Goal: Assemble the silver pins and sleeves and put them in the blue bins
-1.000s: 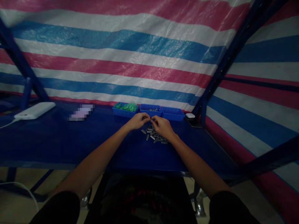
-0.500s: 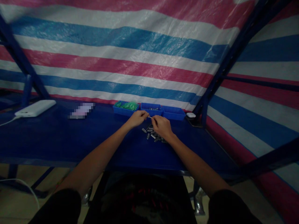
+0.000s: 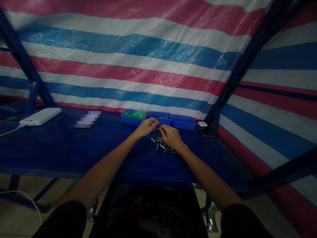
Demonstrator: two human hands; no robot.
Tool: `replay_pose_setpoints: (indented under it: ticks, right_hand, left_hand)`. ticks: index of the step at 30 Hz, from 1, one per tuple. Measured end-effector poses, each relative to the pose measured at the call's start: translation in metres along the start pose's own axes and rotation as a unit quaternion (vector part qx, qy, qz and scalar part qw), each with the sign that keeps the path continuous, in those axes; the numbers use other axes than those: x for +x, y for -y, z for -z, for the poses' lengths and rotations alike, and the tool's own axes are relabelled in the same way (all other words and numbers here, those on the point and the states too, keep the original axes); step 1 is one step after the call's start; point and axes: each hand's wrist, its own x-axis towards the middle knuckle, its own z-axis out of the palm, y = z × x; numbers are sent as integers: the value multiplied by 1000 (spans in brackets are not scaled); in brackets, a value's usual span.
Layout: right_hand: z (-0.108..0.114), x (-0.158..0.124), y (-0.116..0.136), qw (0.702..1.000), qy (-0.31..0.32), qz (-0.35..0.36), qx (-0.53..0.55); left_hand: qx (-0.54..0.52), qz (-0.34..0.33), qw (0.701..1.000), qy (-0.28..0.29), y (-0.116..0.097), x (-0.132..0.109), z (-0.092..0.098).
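My left hand point(image 3: 147, 127) and my right hand point(image 3: 170, 135) meet fingertip to fingertip over the blue table point(image 3: 148, 165). Between them runs a thin, light-coloured piece point(image 3: 157, 128), too small to name. The right fingers pinch its right end, and the left fingers are closed at its other end. Under and beside my right hand lies a loose pile of small metal cylinders point(image 3: 162, 145), partly hidden by it. Behind the hands stand a blue bin point(image 3: 133, 121) with green plastic pieces, a middle blue bin point(image 3: 160, 118) with small metal parts, and a right blue bin point(image 3: 184, 122).
A white power bank point(image 3: 41, 116) with a cable lies at the far left, near a blurred flat item point(image 3: 88, 119). Past the right bin are a white case point(image 3: 202, 124) and a dark phone-like object point(image 3: 207, 132). Blue frame posts and striped sheeting enclose the table.
The view has shifted slightly, so the table items sit a little lower. Both hands stay together over the pile, with a small change in the fingers' pose.
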Motion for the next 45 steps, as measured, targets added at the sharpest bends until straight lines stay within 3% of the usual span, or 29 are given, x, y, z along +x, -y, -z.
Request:
replay_pose_setpoints:
  ticks: [2,4,7,9,11,14,18,23,28,33,38,42,45]
  right_hand:
    - [8,1,-6,1000,-21,-23,-4]
    - [20,4,-18,995,-81,-56,-4]
    - [38,11,-45,970,-206,-129,-15]
    - [42,15,-67,945,-257,-197,-41]
    - [37,15,-87,932,-243,-260,-76]
    - [21,7,-104,929,-174,-310,-98]
    - [12,-3,-91,955,-142,-257,-46]
    - [14,3,-36,991,-85,-80,70]
    - [7,1,2,996,-10,53,67]
    - [2,-2,4,998,9,51,44]
    - [2,-1,6,1000,-5,17,10]
    - [6,2,-1,998,-50,-17,21]
    - [13,9,-15,986,-147,-26,69]
  left_hand:
    - [20,2,1000,-5,-2,-1,6]
    - [61,-2,998,31,-2,-4,14]
    - [130,10,977,169,3,-12,24]
    - [150,3,960,235,5,-19,27]
    - [158,-22,955,250,5,-24,25]
    - [173,-45,953,243,2,-26,20]
    - [174,-20,959,223,1,-23,15]
    - [141,8,977,159,1,-19,13]
    - [-8,0,997,74,2,-16,11]
    - [-87,13,994,64,1,-14,7]
    - [-74,-5,996,38,-2,-15,2]
    - [64,-47,996,30,5,-16,-5]
    - [202,-91,973,63,11,-19,-12]
